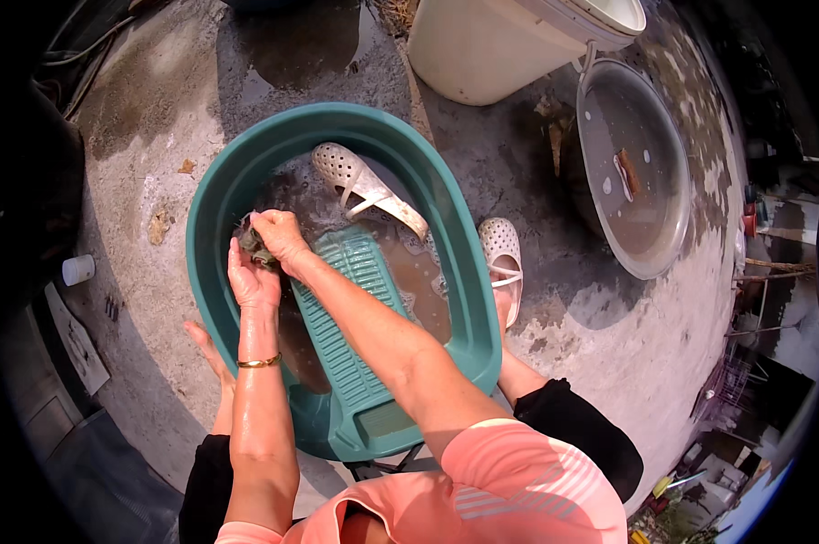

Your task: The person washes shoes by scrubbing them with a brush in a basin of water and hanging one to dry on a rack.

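Observation:
A green plastic washtub [474, 292] with a built-in ribbed washboard [348, 319] holds murky, sudsy water. Over its left part, my left hand [254, 279] is turned palm up beneath a small dark greenish wet bundle [256, 250], perhaps cloth; its exact kind cannot be told. My right hand [280, 234] grips the upper side of this bundle with bent fingers. Beyond the washboard, a whitish perforated plastic shoe [365, 183] with straps leans inside the tub, its toe towards the far wall. A similar shoe [501, 262] is on my right foot, outside the tub.
A large white bucket [498, 47] stands beyond the tub. At the right is a metal basin [654, 231] of water with a brownish brush or block [627, 175] in it. A small white jar [78, 270] lies on the concrete at the left, near my bare left foot [205, 347].

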A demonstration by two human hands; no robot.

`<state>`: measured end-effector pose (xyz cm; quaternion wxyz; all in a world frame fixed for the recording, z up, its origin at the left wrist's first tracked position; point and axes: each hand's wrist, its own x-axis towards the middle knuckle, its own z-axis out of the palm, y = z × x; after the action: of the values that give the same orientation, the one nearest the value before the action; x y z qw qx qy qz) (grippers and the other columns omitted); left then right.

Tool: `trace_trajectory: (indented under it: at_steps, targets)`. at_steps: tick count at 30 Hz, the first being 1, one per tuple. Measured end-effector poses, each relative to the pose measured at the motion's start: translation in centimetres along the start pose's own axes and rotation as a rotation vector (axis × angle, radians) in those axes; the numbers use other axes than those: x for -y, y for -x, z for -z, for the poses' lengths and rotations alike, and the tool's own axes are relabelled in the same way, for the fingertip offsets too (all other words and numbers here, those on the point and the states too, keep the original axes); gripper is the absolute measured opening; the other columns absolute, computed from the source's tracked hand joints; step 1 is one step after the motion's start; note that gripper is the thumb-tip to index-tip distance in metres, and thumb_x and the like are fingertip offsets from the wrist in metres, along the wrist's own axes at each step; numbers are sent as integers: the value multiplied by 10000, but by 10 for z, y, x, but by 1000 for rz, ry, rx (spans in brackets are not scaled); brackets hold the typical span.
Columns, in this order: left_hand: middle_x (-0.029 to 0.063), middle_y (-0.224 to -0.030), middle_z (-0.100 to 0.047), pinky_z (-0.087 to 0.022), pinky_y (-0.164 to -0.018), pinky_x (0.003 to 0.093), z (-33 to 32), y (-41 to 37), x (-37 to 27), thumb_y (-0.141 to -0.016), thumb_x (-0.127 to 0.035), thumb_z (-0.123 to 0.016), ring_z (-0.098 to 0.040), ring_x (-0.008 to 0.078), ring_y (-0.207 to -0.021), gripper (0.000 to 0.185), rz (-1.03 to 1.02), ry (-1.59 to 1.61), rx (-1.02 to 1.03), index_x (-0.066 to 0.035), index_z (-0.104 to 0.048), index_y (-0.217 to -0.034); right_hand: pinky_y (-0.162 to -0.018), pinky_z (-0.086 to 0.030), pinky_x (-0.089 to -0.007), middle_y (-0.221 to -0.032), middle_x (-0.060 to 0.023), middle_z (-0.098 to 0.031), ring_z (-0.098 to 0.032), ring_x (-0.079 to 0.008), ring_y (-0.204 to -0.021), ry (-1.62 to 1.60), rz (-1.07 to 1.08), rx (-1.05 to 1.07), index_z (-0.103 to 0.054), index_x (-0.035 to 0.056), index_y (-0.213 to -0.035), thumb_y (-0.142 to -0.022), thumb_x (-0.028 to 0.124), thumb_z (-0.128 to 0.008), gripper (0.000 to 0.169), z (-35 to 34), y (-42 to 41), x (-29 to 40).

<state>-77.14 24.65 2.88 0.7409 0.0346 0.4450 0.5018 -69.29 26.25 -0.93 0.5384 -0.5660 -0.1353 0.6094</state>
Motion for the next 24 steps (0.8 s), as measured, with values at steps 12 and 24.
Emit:
trace_trajectory:
  at_steps: [12, 24]
  targets:
    - [135, -1286, -519, -341, -1040, 368, -128, 148, 65, -976, -467, -394, -499, 236, -1179, 582, 365, -630, 674, 14, -464, -1297, -659, -489, -256, -900, -82, -639, -582, -111, -769, 506, 290, 150, -613, -41, -1056, -871, 149, -606, 265, 196, 132, 137]
    - [219, -1413, -365, -200, -1072, 498, 13, 141, 95, -857, -254, -595, -340, 374, -1300, 542, -735, -2171, 517, -1, -443, -1312, -773, -484, -364, -939, -166, -672, -646, -256, -870, 796, -203, -1132, -642, -59, -1024, -769, 121, -573, 319, 620, 175, 217]
